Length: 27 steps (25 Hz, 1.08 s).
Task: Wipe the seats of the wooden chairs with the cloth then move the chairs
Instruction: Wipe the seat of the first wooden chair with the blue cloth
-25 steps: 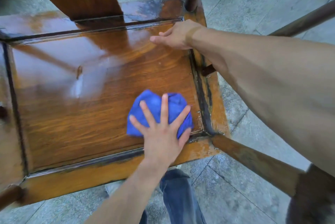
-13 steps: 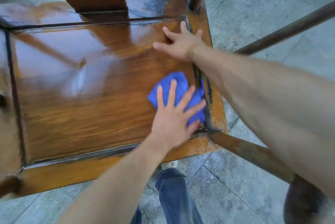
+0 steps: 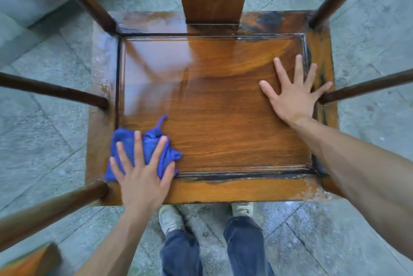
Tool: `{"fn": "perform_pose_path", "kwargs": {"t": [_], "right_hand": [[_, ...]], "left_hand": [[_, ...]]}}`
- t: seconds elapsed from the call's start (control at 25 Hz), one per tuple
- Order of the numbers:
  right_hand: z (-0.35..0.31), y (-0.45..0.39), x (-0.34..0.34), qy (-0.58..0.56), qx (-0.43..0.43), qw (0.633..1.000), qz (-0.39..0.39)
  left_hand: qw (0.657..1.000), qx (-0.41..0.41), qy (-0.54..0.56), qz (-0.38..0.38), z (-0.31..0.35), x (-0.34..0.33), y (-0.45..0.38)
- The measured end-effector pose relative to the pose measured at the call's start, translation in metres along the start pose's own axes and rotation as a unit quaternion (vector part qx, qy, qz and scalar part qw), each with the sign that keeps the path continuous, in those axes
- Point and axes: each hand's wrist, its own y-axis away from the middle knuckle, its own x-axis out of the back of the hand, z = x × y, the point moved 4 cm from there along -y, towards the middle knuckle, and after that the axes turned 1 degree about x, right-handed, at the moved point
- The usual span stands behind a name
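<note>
Pressing left hand (image 3: 143, 177) flat on cloth (image 3: 147, 148), right hand (image 3: 292, 94) splayed on seat (image 3: 223, 123)

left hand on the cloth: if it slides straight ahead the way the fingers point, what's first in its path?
Likely the thin dark wooden armrest post at the seat's left edge; otherwise bare seat. The left hand presses the crumpled blue cloth flat at the wooden chair seat's near-left corner.

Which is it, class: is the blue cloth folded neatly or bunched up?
Bunched up. The blue cloth lies crumpled under the flat left hand, with uneven folds and a loose tail.
</note>
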Motion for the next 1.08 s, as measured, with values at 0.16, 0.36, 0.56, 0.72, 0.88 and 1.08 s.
{"fn": "perform_pose_path", "kwargs": {"t": [0.16,0.36,0.56,0.72,0.88,1.08], "right_hand": [[0.001,0.000,-0.005,0.002,0.000,1.000,0.018],[0.001,-0.004,-0.005,-0.002,0.008,1.000,0.023],[0.002,-0.005,-0.005,-0.015,0.011,1.000,-0.001],[-0.020,0.033,-0.001,-0.072,0.051,0.996,-0.031],[-0.050,0.144,-0.020,-0.126,0.185,0.973,-0.062],[-0.041,0.192,-0.013,-0.199,0.116,0.966,-0.114]], "left_hand": [[0.985,0.162,0.057,0.028,0.015,0.013,-0.055],[0.989,0.129,0.064,0.038,0.099,0.044,-0.185],[0.993,-0.110,-0.003,0.039,0.190,0.017,-0.117],[0.982,-0.188,-0.006,-0.018,0.191,-0.009,0.003],[0.976,-0.190,-0.002,-0.109,0.162,0.005,0.050],[0.943,-0.264,0.034,-0.197,0.104,0.044,0.028]]}}
